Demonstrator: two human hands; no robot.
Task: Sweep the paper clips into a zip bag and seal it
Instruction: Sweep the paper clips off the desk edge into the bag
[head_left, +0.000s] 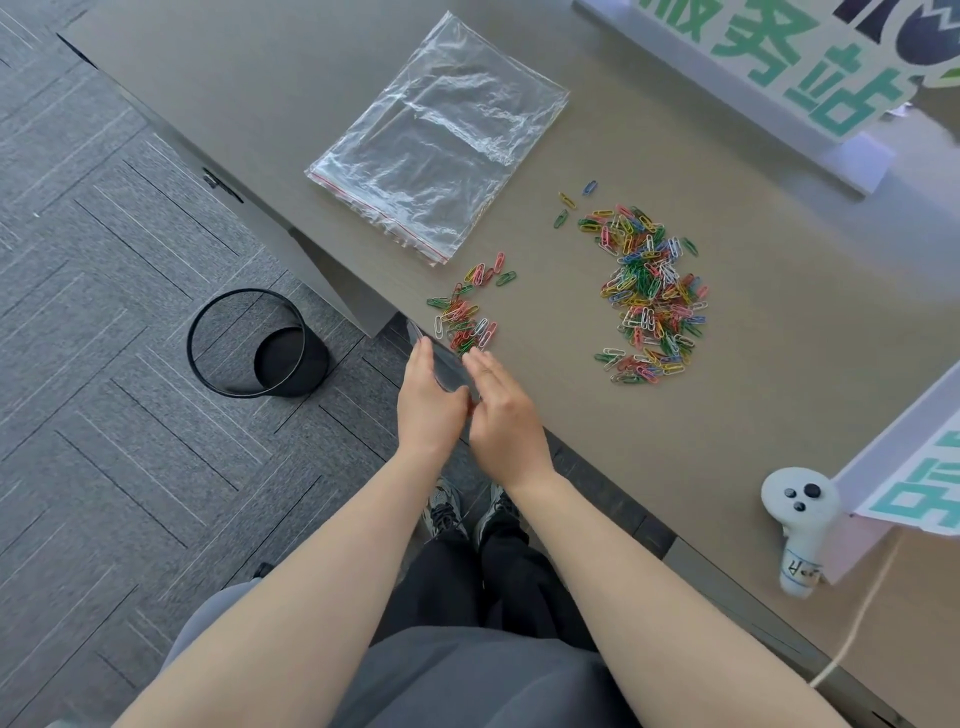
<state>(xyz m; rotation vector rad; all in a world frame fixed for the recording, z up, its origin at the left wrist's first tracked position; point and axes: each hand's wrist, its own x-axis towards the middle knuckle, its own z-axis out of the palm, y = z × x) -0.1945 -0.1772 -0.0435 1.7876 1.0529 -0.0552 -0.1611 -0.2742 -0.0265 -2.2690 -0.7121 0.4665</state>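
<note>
Both hands meet at the near edge of the tabletop (753, 332). The left hand (427, 402) and the right hand (506, 418) hold a clear zip bag (444, 364) between them, just off the edge. The left grip is closed on the bag's left side, thumb on top. The right hand lies flat against its right side, fingers straight and together; whether it pinches the plastic I cannot tell. The bag's long axis runs from the hands toward the far left, along the edge, and its mouth seems to face the tabletop.

Just beyond the fingertips, touching or nearly touching the bag, lies a small cluster of coloured paper clips (465, 312). The right hand is nearer to it, so it would likely do the sweeping while the left steadies the bag. A much larger pile of paper clips (649, 296) sits well to the right and slightly farther, with a few strays at its far side.

A stack of spare zip bags (436, 145), each with a red line by the seal, lies flat at the far left.

At the near right stands a white handheld controller (797, 525) with a handwritten label too small to read. Two white signs carry large green Chinese characters; the far sign (769, 57) shows "务站".

Below the edge stands a black mesh wastebasket (249, 345) on grey carpet.
</note>
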